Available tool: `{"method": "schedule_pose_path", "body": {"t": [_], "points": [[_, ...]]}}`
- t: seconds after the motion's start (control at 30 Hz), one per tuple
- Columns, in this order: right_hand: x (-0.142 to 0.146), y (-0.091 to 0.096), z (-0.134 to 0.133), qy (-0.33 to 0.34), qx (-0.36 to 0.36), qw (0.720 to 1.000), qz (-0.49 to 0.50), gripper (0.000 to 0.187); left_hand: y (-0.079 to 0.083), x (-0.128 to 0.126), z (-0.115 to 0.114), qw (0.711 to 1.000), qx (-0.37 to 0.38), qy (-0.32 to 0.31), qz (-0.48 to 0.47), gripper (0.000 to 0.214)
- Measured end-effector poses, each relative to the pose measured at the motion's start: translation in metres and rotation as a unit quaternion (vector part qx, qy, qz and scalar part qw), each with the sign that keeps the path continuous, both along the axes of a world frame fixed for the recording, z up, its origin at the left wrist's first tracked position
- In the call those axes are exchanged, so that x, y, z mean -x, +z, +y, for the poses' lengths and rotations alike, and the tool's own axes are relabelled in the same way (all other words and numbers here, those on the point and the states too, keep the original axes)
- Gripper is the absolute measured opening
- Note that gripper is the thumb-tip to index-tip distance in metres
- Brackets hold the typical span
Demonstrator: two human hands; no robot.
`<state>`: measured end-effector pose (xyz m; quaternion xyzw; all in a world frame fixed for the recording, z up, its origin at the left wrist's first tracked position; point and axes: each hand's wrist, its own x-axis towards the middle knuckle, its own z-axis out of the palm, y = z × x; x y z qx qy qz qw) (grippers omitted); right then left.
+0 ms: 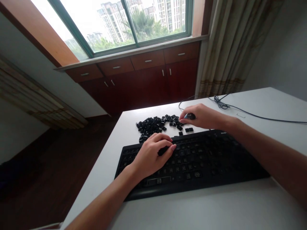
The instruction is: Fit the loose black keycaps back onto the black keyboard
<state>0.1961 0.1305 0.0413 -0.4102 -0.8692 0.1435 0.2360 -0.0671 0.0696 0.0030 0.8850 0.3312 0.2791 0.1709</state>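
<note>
Dozens of loose black keycaps (151,125) lay heaped just beyond the black keyboard (203,159). The left hand (152,156) curled narrowly on the keyboard, pinching what looked like a dark keycap (163,150), while the right hand (206,116) gripped a small dark object (190,116) just beside the heap. A careless sweep of either hand could have scattered caps across the white table (254,102).

person | left hand (151,156): bare, slim | right hand (206,116): bare, slim | left forearm (103,201): bare, tapering to wrist | right forearm (268,156): bare, tapering to wrist | fingers (165,137): long, slender, short-nailed
</note>
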Motion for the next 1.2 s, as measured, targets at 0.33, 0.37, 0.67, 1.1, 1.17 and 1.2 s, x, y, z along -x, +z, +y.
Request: {"method": "schedule_pose_path", "body": {"t": [0.33,0.37,0.67,1.1,1.17,1.2], "points": [[-0.072,0.028,-0.043,-0.074,0.064,0.995,0.012,0.026,0.001,0.001,0.0,1.0,-0.003,-0.007,0.014,0.011],[-0.081,0.024,-0.049,-0.066,0.087,0.994,0.014,0.026,0.001,0.001,0.0,1.0,-0.004,-0.008,0.016,0.011],[-0.109,-0.006,-0.088,-0.031,0.197,0.98,-0.015,0.021,-0.002,0.0,0.003,0.999,-0.025,-0.005,0.035,0.009],[-0.11,-0.011,-0.091,-0.014,0.084,0.993,-0.079,0.026,-0.001,0.0,0.001,0.997,-0.056,-0.015,0.047,0.01],[-0.109,-0.008,-0.091,-0.013,0.101,0.993,-0.059,0.025,-0.002,0.001,0.001,0.997,-0.057,-0.015,0.046,0.01],[-0.109,-0.006,-0.092,-0.011,0.107,0.993,-0.049,0.025,-0.002,0.001,0.001,0.997,-0.059,-0.016,0.046,0.01]]}}
